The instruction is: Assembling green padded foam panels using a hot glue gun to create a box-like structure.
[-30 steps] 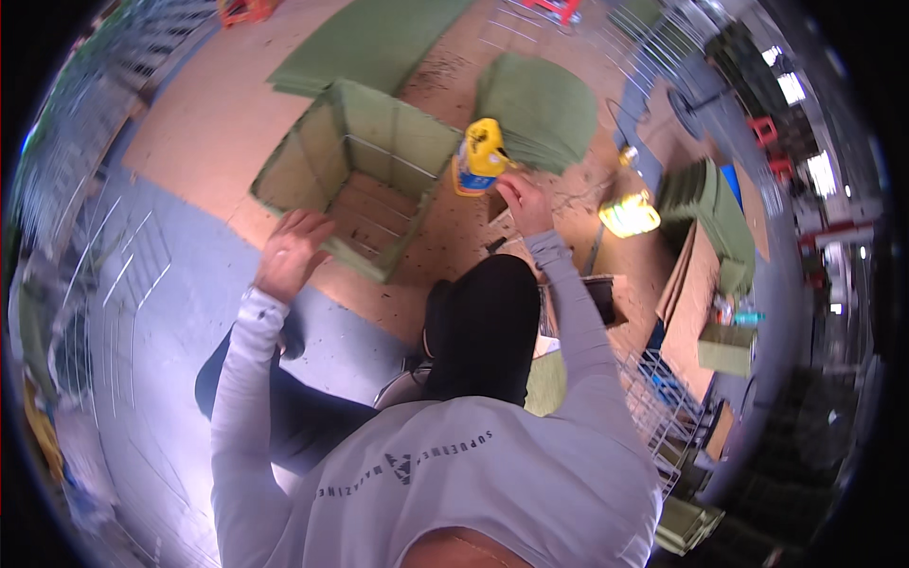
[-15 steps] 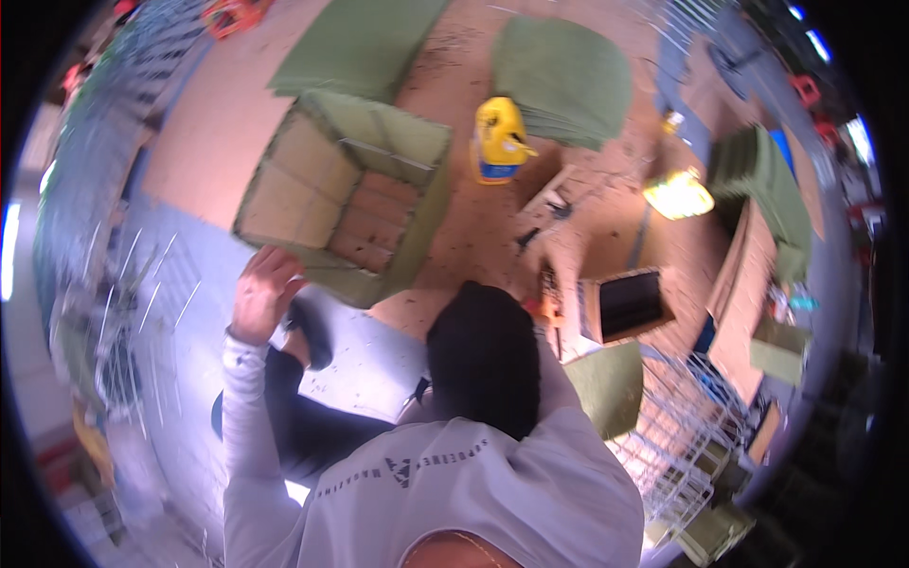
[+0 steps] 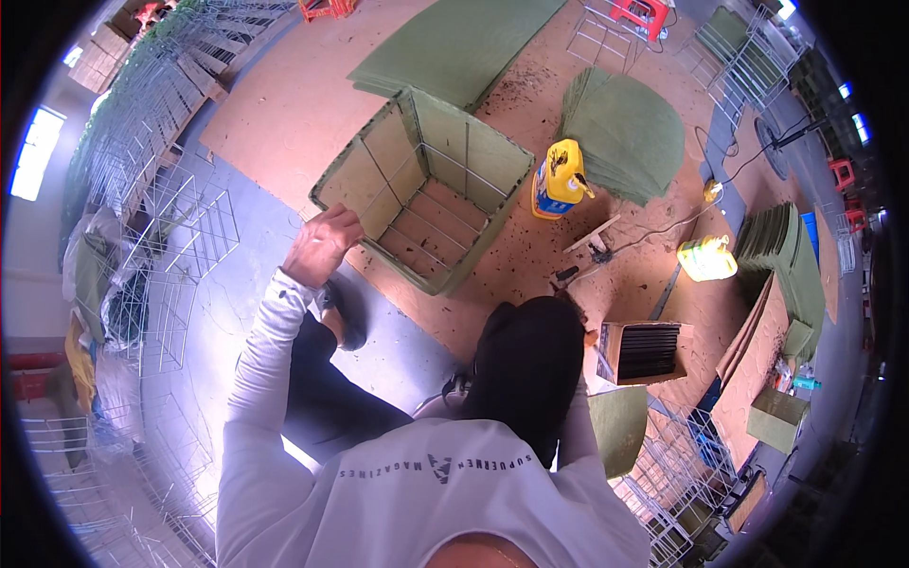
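A green box (image 3: 507, 151) with an open top stands ahead of me, wire rods showing along its inner walls and bottom. At its near left rim is my left hand (image 3: 325, 244), fingers curled closed over the edge. My right forearm (image 3: 579, 426) runs down beside my bent right knee (image 3: 530, 364), which hides the right hand almost wholly; what its fingers do cannot be seen. Just past that knee lies a black-handled tool (image 3: 566, 275). A cardboard box (image 3: 614, 352) to the right of the knee holds a row of black sticks.
A yellow jug (image 3: 561, 185) stands right of the green box, and a second yellow container (image 3: 705, 257) lies farther right. Green sheets (image 3: 625, 133) are stacked behind. A corded tool (image 3: 600, 252) rests by a wooden piece. Wire frames (image 3: 194, 237) stand left; others (image 3: 682, 454) lie right.
The view has shifted, so the whole scene sits lower and farther right. My left hand stays at the green box's near left rim.
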The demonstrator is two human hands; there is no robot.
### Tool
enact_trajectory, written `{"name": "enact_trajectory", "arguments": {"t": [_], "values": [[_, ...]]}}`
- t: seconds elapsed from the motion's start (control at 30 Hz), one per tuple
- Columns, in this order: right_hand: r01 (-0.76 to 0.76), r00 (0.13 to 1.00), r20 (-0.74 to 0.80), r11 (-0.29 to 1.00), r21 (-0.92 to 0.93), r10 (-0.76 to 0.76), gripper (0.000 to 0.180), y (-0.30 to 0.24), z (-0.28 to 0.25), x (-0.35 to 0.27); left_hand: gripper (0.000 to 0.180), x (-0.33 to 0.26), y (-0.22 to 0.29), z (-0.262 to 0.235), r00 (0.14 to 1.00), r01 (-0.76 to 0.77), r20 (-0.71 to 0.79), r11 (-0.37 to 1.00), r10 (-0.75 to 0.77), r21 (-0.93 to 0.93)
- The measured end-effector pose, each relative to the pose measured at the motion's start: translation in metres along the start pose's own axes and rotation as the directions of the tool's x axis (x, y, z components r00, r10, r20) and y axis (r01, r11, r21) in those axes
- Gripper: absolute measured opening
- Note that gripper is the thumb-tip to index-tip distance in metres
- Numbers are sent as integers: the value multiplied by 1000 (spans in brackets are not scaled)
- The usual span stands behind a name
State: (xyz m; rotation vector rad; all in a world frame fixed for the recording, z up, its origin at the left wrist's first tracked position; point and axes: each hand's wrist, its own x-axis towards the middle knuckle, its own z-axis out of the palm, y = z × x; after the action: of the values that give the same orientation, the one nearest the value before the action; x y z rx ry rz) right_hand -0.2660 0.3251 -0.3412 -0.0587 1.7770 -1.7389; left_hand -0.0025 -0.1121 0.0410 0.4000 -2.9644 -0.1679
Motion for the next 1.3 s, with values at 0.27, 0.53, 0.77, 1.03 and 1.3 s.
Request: {"name": "enact_trajectory", "arguments": {"t": [0.27,0.53,0.77,1.03,1.3], "values": [[195,922,236,892,407,-308,46,-297,40,-12,11,3,5,7,977,146,-132,974,-169,-173],[10,632,724,938,347,-275,41,-436,222,-43,15,11,16,27,741,614,-140,747,-657,-255],[-276,440,884,961,-33,157,33,-366,266,-46,26,-1,-6,39,706,604,-108,675,-699,-423],[-202,330,922,969,-141,203,33,-355,308,-28,32,1,-5,24,590,587,214,232,-779,-776],[-225,364,903,962,-152,228,23,-349,329,-21,35,2,-4,20,595,546,168,242,-786,-802]]}}
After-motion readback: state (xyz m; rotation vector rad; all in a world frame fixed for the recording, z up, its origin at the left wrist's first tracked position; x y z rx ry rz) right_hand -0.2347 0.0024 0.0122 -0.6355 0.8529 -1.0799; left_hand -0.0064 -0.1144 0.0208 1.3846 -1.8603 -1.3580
